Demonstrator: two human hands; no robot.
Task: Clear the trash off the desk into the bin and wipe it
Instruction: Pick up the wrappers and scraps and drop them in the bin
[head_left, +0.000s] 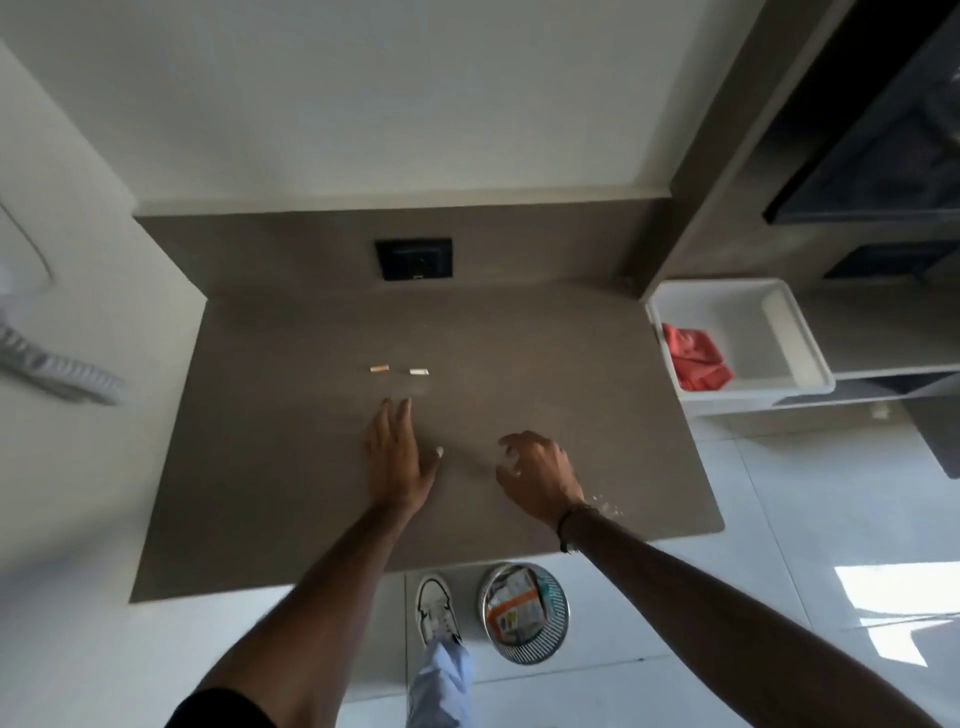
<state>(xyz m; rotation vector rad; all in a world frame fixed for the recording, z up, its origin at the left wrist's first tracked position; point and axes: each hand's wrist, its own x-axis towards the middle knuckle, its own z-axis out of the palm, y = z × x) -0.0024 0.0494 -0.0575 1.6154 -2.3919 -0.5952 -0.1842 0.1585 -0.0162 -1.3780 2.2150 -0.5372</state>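
Observation:
Two cigarette butts lie near the middle of the brown desk: one with an orange tip, one white. A faint patch of ash is beside them. My left hand is flat over the desk just below the butts, fingers stretched, holding nothing. My right hand hovers to its right with fingers loosely curled; nothing shows in it. Small white crumbs sit by my right wrist. On the floor under the desk's front edge stands a round metal bin holding crumpled wrappers.
A white tray with a red cloth sits on a shelf right of the desk. A black socket plate is set in the back panel. White walls flank the left; my shoe stands beside the bin.

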